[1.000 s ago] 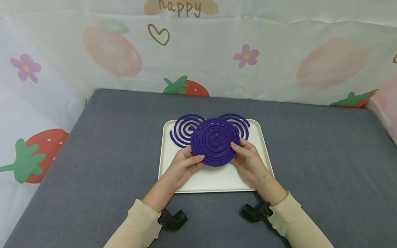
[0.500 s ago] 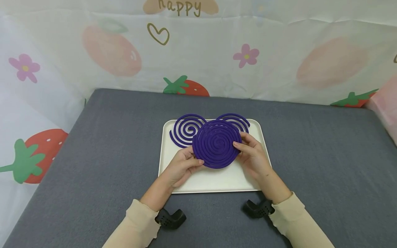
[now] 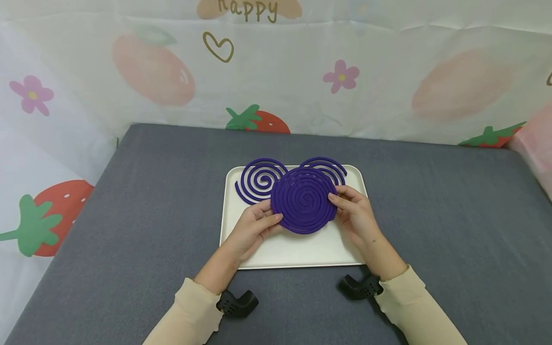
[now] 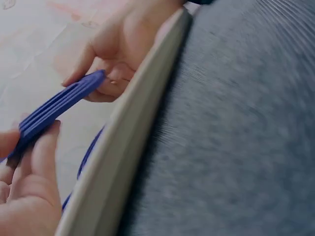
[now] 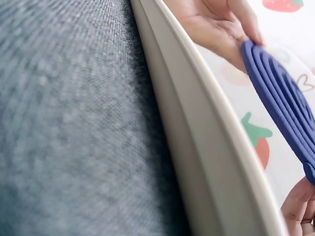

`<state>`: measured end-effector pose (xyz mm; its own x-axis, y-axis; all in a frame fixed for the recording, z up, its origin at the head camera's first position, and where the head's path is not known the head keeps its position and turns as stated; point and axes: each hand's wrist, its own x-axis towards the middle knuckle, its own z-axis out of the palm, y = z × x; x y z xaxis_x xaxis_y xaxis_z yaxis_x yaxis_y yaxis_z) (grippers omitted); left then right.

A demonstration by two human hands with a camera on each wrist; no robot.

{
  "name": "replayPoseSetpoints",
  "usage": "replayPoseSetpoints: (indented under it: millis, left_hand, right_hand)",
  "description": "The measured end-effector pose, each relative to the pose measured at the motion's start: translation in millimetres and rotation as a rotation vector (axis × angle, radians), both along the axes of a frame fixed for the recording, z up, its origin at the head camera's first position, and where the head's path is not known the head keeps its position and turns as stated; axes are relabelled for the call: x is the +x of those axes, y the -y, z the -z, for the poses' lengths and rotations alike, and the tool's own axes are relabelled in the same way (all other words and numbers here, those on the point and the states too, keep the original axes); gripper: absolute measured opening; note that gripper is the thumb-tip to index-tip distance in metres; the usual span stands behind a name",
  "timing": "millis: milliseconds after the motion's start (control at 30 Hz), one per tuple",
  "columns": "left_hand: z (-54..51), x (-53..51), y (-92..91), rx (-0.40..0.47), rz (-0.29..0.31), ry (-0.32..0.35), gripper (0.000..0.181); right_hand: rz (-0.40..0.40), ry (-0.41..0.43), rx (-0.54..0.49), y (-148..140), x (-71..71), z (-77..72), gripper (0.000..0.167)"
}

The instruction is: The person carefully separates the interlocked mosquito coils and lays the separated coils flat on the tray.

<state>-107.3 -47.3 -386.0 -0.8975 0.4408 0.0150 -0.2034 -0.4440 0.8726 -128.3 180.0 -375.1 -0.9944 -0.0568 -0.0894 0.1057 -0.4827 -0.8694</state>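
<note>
A round purple mosquito coil [image 3: 304,203], its rings tightly packed, is held tilted above the tray by both hands. My left hand [image 3: 253,229] pinches its left edge, thumb on the near face. On the opposite edge, my right hand [image 3: 359,218] pinches it between thumb and fingers. The left wrist view shows this coil [image 4: 61,105] nearly edge-on; in the right wrist view a short end of the coil [image 5: 309,170] sticks out near the right fingers. Behind it, two loose single coils with wide gaps, a left one [image 3: 264,180] and a partly hidden right one [image 3: 323,158], overlap the tray's far edge.
A white rectangular tray [image 3: 302,254] lies on a grey cloth-covered table [image 3: 151,215]. A printed curtain [image 3: 379,43] with fruit and flowers hangs behind and to the left. Black wrist mounts [image 3: 238,304] sit on both forearms, by the beige sleeves.
The held coil has shifted slightly right and turned a little between the hands. My right hand has moved a little to the right and regripped the edge. The loose coils stay put.
</note>
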Motion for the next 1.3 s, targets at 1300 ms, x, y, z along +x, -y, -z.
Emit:
replayPoseSetpoints:
  millis: [1300]
  left_hand:
    - [-1.1, -0.4, 0.3, -0.022, -0.082, 0.002, 0.041]
  right_hand:
    - [-0.015, 0.016, 0.086, -0.8, -1.0, 2.3, 0.035]
